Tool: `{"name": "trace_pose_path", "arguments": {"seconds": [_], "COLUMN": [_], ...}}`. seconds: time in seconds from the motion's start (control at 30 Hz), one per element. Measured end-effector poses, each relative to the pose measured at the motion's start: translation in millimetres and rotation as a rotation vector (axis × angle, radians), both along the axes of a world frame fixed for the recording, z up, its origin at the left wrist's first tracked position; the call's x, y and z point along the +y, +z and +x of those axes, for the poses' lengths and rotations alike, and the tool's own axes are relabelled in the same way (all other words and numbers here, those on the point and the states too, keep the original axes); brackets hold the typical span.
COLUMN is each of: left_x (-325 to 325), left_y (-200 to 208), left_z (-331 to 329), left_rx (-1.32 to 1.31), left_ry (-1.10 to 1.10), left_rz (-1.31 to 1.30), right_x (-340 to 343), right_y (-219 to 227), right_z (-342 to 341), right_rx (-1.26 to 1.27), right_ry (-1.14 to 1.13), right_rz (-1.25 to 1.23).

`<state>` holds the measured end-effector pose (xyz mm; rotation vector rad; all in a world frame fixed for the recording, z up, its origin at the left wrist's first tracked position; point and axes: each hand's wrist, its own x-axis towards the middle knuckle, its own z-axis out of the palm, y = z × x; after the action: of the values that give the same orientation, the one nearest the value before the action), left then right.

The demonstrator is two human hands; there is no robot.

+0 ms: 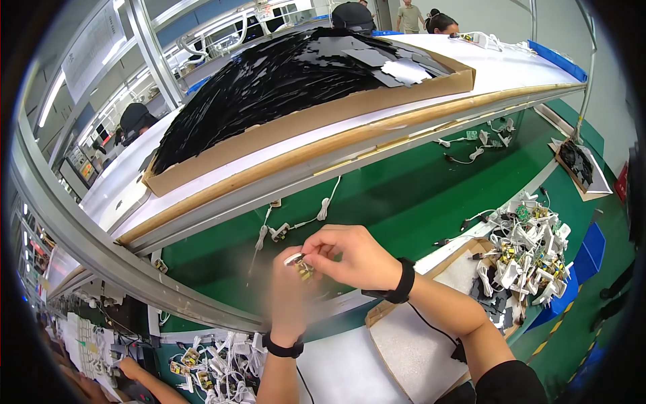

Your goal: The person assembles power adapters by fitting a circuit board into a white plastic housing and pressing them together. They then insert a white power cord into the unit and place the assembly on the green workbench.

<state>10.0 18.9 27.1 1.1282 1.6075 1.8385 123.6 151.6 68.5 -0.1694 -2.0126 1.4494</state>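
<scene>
Where the left hand [288,296] blurs, its grip cannot be told; the yellow-and-white circuit board [304,271] lies at its upper end, long axis seemingly slanting down rightward. Directly right, touching the board, the right hand [348,254] pinches its edge between bent fingers and thumb. A corded-adapter heap [528,254] lies well apart, farther right.

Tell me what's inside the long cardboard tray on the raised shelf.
The cardboard tray holds a heap of thin black pieces, with grey, shiny flat pieces on top toward the right end. The heap hides the tray's bottom and anything buried.
</scene>
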Motion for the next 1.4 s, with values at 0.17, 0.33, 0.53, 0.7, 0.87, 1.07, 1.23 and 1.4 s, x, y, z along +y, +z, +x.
{"name": "trace_pose_path", "arguments": {"seconds": [0.17, 0.33, 0.53, 0.7, 0.87, 1.07, 1.23, 1.4], "left_x": [-1, -3, -2, -1, 3, 2, 2, 1], "left_y": [-5, -11, -14, -11, 0, 4, 10, 10], "left_z": [-7, -14, -21, -21, -7, 3, 12, 10], "left_rx": [0.073, 0.24, 0.195, 0.145, 0.121, -0.045, 0.181, 0.232], "left_ry": [0.012, 0.0, 0.038, -0.026, 0.0, -0.095, -0.03, 0.016], "left_rz": [-0.018, -0.089, -0.108, -0.133, -0.121, 0.037, 0.09, 0.076], "right_x": [0, -2, -8, -4, 10, 8, -4, -6], "right_y": [-4, -6, -6, -13, -22, -33, -19, -24], "right_z": [0, 5, 10, 10, 6, -8, -1, -3], "right_rx": [0.124, -0.01, 0.044, 0.064, 0.046, 0.0, 0.028, 0.086], "right_ry": [-0.098, -0.185, -0.167, -0.176, -0.193, 0.059, 0.232, 0.229], "right_rz": [0.369, 0.637, 0.692, 0.712, 0.918, 0.171, -0.081, -0.052]}}
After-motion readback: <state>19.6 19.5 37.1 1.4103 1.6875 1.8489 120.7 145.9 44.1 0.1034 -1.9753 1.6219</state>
